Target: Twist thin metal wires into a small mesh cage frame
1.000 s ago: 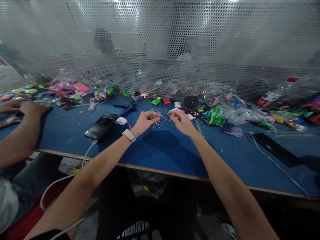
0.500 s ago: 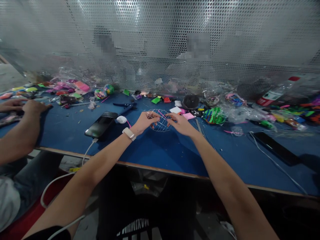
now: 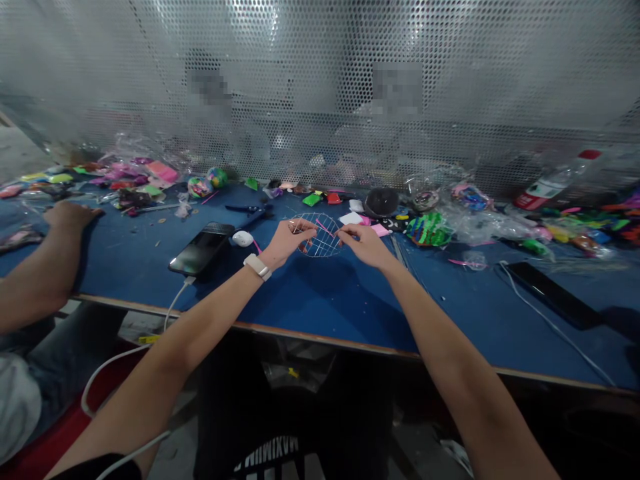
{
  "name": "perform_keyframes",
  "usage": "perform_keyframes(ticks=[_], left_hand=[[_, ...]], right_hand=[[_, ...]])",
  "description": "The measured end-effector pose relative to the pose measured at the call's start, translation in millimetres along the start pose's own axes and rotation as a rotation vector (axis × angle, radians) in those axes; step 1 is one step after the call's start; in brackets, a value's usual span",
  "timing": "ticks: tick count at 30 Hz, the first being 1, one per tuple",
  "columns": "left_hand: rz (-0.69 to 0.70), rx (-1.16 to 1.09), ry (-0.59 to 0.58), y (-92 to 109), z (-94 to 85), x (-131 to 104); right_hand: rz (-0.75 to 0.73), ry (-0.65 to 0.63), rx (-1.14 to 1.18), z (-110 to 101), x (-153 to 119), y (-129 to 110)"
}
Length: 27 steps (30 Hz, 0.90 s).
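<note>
Above the blue table, a round wire frame (image 3: 321, 248) of thin crossing silvery wires is held between my hands. My left hand (image 3: 289, 241) is closed around its left edge, fingers partly behind the wires. Slantwise across the upper part of the frame lies a thin pink strip (image 3: 325, 227). My right hand (image 3: 366, 244) pinches at the strip's right end, beside the frame's right edge; whether it also grips a wire cannot be made out. A white lump (image 3: 243, 239) sits near my left wrist.
Left of my left hand lie a black phone-like device (image 3: 203, 249) on a cable and dark pliers (image 3: 249, 215). Behind are a black bowl (image 3: 382, 202) and a green striped ball (image 3: 429, 231). A bottle (image 3: 545, 188) and a phone (image 3: 553, 293) are right. A co-worker's arm (image 3: 50, 267) rests left.
The wire frame has tilted and risen slightly, showing more of its grid. My right fingers have drawn together by the pink strip. One of the co-worker's hands has left the view.
</note>
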<state>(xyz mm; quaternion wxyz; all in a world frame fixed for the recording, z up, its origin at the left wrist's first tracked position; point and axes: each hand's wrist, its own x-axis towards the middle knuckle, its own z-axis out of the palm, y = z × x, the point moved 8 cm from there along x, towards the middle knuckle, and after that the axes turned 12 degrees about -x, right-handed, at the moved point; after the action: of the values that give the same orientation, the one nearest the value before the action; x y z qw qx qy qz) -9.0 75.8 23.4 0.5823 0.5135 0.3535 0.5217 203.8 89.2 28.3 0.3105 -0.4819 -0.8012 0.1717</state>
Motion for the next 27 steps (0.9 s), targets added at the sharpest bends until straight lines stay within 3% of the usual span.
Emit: perform_keyframes(ticks=[9, 17, 27], left_hand=[[0.045, 0.020, 0.077, -4, -10.3, 5], [0.077, -0.038, 0.011, 0, -6.1, 3], [0.097, -0.066, -0.052, 1, -0.9, 4]], right_hand=[[0.016, 0.086, -0.047, -13, -3, 1], [0.050, 0.164, 0.084, -16, -5, -2], [0.013, 0.137, 0.132, -16, -4, -9]])
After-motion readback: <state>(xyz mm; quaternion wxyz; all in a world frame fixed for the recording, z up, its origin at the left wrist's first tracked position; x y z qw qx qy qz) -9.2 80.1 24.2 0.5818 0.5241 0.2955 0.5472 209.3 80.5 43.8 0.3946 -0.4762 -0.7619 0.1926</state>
